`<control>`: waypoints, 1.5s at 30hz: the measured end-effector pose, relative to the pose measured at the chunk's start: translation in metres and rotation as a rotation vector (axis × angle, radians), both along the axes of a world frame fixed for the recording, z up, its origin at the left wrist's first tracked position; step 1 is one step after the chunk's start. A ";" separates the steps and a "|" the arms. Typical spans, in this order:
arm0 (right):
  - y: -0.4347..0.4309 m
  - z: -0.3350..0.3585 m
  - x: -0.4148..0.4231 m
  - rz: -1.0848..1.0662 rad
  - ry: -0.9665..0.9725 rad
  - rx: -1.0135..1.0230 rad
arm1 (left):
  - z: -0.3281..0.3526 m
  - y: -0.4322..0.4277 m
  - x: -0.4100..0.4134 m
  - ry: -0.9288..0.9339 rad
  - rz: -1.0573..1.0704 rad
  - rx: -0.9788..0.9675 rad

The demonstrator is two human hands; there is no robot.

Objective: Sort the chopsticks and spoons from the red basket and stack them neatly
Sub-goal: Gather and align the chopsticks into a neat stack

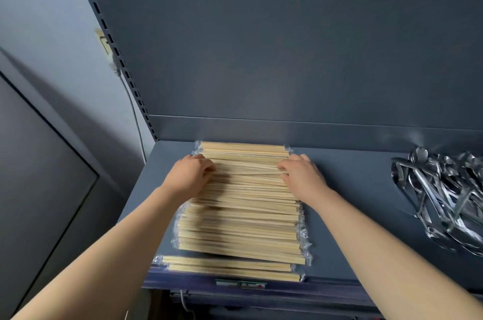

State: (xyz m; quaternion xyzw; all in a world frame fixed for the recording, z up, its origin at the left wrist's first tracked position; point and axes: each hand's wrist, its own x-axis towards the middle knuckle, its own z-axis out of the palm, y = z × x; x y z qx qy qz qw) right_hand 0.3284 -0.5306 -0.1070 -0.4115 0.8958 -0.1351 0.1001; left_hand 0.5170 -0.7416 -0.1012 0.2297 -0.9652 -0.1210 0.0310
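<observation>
showing both hands at the far part of a stack of wrapped chopsticks [243,215], which lies crosswise on the left half of a grey metal shelf [352,189]. left hand [192,173] at the left ends of the sticks, its fingers [209,166] curled together over the topmost pairs and pinching them; right hand [300,173] at the right ends, its fingers [283,169] curled the same way on the same pairs. the gripped sticks bow slightly between the two hands. each pair sits in a clear plastic sleeve whose crumpled ends stick out at both sides of the stack. two further wrapped pairs [230,267] lie flat just in front of the stack, at the shelf's front edge, above a small label strip [240,283]. a loose heap of shiny metal spoons [444,196] lies on the same shelf, well apart to the right, partly cut off by the frame edge. behind stands the plain back panel [287,45]; a pale cable [136,115] hangs along the wall at left.
</observation>
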 end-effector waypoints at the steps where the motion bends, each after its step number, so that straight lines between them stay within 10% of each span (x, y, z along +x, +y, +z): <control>1: -0.001 0.001 -0.001 -0.004 0.007 0.011 | 0.000 -0.003 -0.001 0.006 -0.014 -0.010; 10: 0.038 0.030 0.031 -0.006 -0.073 -0.198 | 0.023 0.012 0.033 0.291 -0.062 0.051; 18: 0.099 0.018 0.107 0.014 -0.342 -0.193 | -0.001 0.057 0.122 0.235 -0.062 0.308; 45: 0.114 -0.005 0.112 -0.344 -0.288 -0.177 | -0.018 0.064 0.128 0.239 0.322 0.394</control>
